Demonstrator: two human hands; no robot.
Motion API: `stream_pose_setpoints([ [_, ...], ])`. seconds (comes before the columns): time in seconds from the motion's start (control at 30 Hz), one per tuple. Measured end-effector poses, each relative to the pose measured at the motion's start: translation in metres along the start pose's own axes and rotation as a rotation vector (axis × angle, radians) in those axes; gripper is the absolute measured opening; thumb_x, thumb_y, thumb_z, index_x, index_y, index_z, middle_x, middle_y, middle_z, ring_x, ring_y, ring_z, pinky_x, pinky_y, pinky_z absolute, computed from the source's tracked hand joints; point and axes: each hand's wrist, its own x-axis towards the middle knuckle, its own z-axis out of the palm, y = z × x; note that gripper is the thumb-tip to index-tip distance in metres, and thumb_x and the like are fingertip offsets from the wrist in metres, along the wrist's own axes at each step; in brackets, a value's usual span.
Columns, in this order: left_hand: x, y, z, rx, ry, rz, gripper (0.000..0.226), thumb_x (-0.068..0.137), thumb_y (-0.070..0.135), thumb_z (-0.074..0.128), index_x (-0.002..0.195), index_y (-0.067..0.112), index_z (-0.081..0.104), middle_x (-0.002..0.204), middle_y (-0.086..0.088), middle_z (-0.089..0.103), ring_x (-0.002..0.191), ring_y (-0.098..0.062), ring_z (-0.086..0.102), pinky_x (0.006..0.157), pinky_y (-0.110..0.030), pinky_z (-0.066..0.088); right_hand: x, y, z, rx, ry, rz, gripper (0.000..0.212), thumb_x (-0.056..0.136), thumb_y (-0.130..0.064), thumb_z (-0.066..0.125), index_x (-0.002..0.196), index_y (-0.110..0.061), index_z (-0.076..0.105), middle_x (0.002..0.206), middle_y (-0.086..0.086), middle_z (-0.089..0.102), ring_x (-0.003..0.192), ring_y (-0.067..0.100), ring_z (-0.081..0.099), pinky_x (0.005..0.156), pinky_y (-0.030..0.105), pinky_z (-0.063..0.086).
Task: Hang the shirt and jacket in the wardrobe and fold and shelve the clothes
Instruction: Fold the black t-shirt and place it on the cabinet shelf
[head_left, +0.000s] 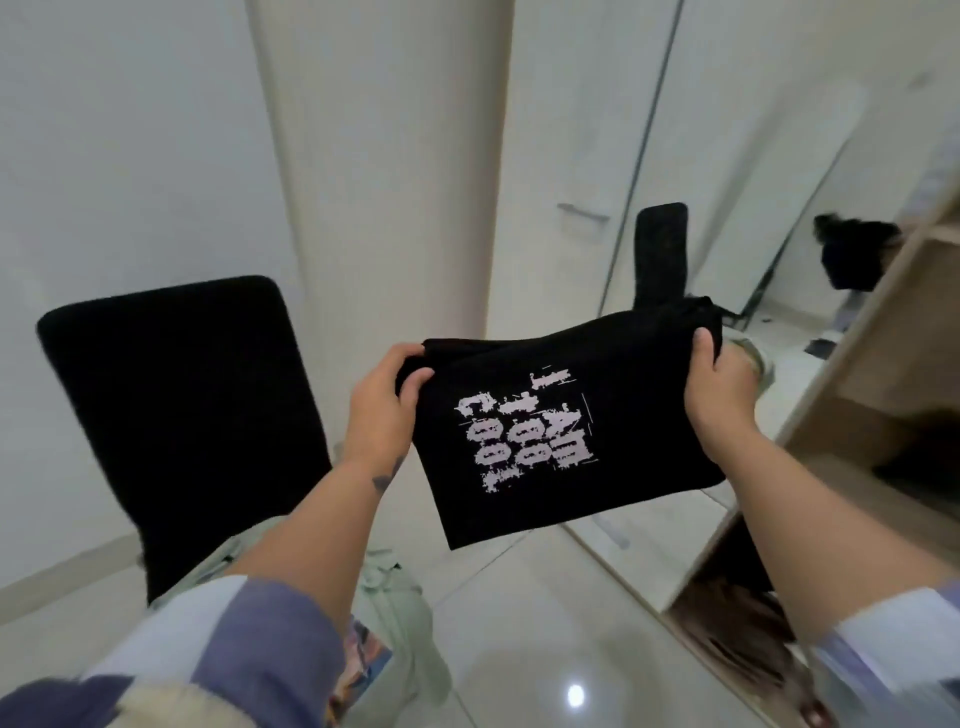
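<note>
A folded black T-shirt with a pale printed text block hangs in the air in front of me. My left hand grips its left upper corner, thumb on top of the fabric. My right hand grips the right upper corner, thumb over the edge. The shirt is held roughly level, its lower edge drooping toward me. The wooden wardrobe shelves stand open at the right, close to the shirt's right end.
A black chair stands at the left with pale green clothes draped below it. A mirrored door behind the shirt reflects the chair and room. Dark clothes lie on the lower shelves. A glossy tiled floor lies below.
</note>
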Motion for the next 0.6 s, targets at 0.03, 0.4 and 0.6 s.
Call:
stream_pose_setpoints([
  [0.03, 0.012, 0.013, 0.013, -0.004, -0.042, 0.043, 0.007, 0.094, 0.016, 0.056, 0.094, 0.023, 0.06, 0.079, 0.014, 0.06, 0.07, -0.002, 0.052, 0.064, -0.004, 0.038, 0.007, 0.001, -0.02, -0.015, 0.043, 0.015, 0.053, 0.102, -0.04, 0.028, 0.108, 0.006, 0.055, 0.108, 0.022, 0.057, 0.107, 0.035, 0.054, 0.083, 0.037, 0.038],
  [0.4, 0.051, 0.123, 0.164, -0.194, -0.507, 0.311, 0.035, 0.096, -0.003, 0.036, 0.103, 0.031, 0.045, 0.073, -0.001, 0.06, 0.054, -0.002, 0.053, 0.046, -0.011, 0.04, 0.04, 0.059, -0.174, -0.148, 0.469, 0.221, 0.052, 0.103, -0.039, 0.027, 0.102, 0.003, 0.057, 0.1, 0.019, 0.058, 0.097, 0.035, 0.054, 0.082, 0.04, 0.039],
  [0.6, 0.051, 0.157, 0.262, -0.089, -0.544, 0.448, 0.059, 0.082, -0.012, 0.032, 0.092, 0.046, 0.04, 0.102, -0.004, 0.055, 0.092, -0.024, 0.054, 0.082, -0.04, 0.049, 0.064, 0.109, -0.228, -0.151, 0.569, 0.32, 0.043, 0.103, -0.038, 0.027, 0.076, -0.008, 0.042, 0.07, -0.002, 0.037, 0.082, 0.025, 0.044, 0.072, 0.034, 0.031],
])
